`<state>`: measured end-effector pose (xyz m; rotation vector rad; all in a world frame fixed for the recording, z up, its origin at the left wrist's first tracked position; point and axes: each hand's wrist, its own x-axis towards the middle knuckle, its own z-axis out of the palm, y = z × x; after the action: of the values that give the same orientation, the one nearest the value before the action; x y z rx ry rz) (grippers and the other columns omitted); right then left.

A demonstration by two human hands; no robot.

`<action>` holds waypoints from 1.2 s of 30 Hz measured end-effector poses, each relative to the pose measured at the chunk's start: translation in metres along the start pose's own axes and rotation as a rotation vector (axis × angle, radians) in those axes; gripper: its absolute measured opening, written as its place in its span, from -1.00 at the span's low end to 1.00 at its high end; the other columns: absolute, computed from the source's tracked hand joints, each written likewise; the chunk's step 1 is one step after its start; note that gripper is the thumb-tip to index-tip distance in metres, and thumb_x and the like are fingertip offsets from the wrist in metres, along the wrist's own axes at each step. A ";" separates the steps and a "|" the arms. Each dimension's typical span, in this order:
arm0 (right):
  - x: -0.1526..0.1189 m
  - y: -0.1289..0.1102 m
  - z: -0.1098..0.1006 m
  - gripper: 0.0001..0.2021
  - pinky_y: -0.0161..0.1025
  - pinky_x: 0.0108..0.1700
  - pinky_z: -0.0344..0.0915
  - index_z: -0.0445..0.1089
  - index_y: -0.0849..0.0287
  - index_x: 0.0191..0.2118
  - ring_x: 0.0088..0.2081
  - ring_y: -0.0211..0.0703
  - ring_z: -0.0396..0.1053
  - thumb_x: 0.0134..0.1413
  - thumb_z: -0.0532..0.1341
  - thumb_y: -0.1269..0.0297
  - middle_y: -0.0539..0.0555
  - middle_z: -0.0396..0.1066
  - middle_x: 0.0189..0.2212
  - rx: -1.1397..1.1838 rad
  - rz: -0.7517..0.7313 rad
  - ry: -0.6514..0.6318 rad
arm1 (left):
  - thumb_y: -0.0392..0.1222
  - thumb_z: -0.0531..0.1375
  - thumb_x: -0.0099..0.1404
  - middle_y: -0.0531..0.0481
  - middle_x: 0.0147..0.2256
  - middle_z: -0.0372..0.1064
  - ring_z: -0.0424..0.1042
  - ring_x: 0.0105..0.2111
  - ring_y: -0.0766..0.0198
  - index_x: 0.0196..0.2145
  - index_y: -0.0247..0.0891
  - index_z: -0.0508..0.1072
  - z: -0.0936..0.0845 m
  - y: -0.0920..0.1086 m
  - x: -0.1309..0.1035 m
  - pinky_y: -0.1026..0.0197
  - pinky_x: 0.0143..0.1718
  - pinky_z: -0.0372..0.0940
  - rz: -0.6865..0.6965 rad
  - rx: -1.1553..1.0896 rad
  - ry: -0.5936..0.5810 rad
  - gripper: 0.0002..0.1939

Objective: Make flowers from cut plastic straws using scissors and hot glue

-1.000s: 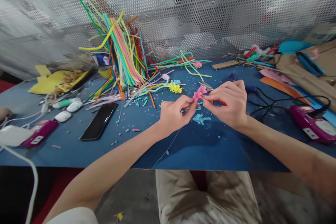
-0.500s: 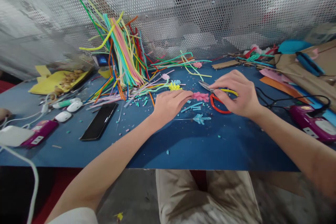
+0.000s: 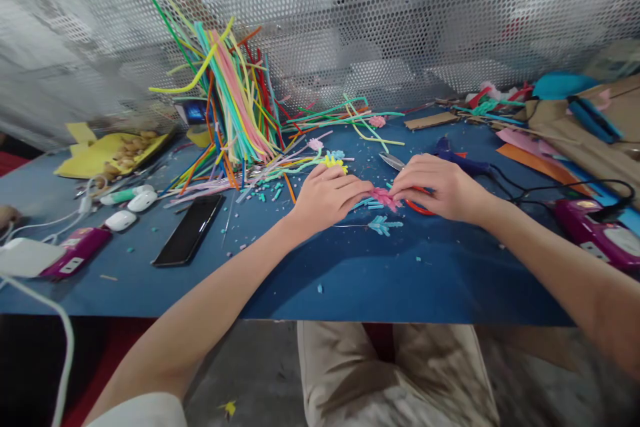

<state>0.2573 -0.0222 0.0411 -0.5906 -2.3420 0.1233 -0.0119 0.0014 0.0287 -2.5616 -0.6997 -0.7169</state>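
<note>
A pink pipe-cleaner sprig (image 3: 383, 197) is pinched at its left end by my left hand (image 3: 327, 195), whose fingers are bent and pressed together. At the sprig's right end, the fingertips of my right hand (image 3: 434, 187) close on it. Scissors (image 3: 393, 161) lie partly hidden under my right hand, with a blade and a bit of red handle showing. Just below the sprig rests a light blue pipe-cleaner sprig (image 3: 383, 225) with a thin wire stem. Yellow pipe-cleaner curls (image 3: 334, 162) sit behind my left hand.
A tall bundle of coloured pipe cleaners (image 3: 235, 100) stands at the back left. A black phone (image 3: 189, 230) and a purple power strip (image 3: 80, 252) lie to the left. A dark blue glue gun (image 3: 465, 161) sits behind my right hand, and cardboard (image 3: 565, 117) is piled at right.
My right hand has left the scissors and moved slightly left and down onto the pink sprig. The scissors stay on the table. My left hand keeps its hold, almost in place.
</note>
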 end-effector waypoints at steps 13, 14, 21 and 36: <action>-0.002 0.005 -0.005 -0.89 -0.14 -0.13 0.32 0.48 0.13 -0.15 -0.22 -0.16 0.43 0.23 0.24 0.32 0.05 0.56 -0.24 -0.200 -0.115 -0.014 | -0.03 0.10 0.45 0.07 -0.25 0.58 0.41 -0.33 0.28 -0.09 -0.06 0.54 0.000 0.005 0.001 0.13 -0.25 0.11 -0.043 -0.135 -0.022 -0.76; -0.003 0.005 -0.006 -0.88 -0.14 -0.13 0.32 0.48 0.13 -0.14 -0.21 -0.16 0.43 0.22 0.25 0.32 0.05 0.56 -0.24 -0.215 -0.129 -0.011 | -0.02 0.09 0.45 0.07 -0.25 0.58 0.41 -0.33 0.28 -0.09 -0.07 0.54 0.000 0.005 0.001 0.12 -0.25 0.12 -0.043 -0.136 -0.029 -0.75; -0.003 0.002 -0.005 -0.88 -0.15 -0.13 0.34 0.46 0.15 -0.13 -0.23 -0.17 0.43 0.22 0.24 0.34 0.04 0.56 -0.24 -0.261 -0.147 0.012 | -0.04 0.12 0.44 0.06 -0.25 0.59 0.39 -0.35 0.27 -0.10 -0.08 0.55 -0.001 0.006 0.001 0.12 -0.24 0.11 -0.032 -0.133 -0.027 -0.77; -0.002 -0.007 -0.008 -0.83 -0.08 -0.01 0.34 0.41 0.18 -0.06 -0.10 -0.11 0.41 0.29 0.15 0.43 0.10 0.52 -0.16 -0.324 -0.193 -0.037 | -0.06 0.14 0.43 0.07 -0.27 0.58 0.38 -0.34 0.27 -0.08 -0.05 0.54 -0.003 0.006 -0.001 0.11 -0.23 0.13 -0.002 -0.063 0.037 -0.78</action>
<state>0.2609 -0.0302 0.0475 -0.5145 -2.4591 -0.3415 -0.0107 -0.0057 0.0290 -2.5980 -0.6788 -0.7965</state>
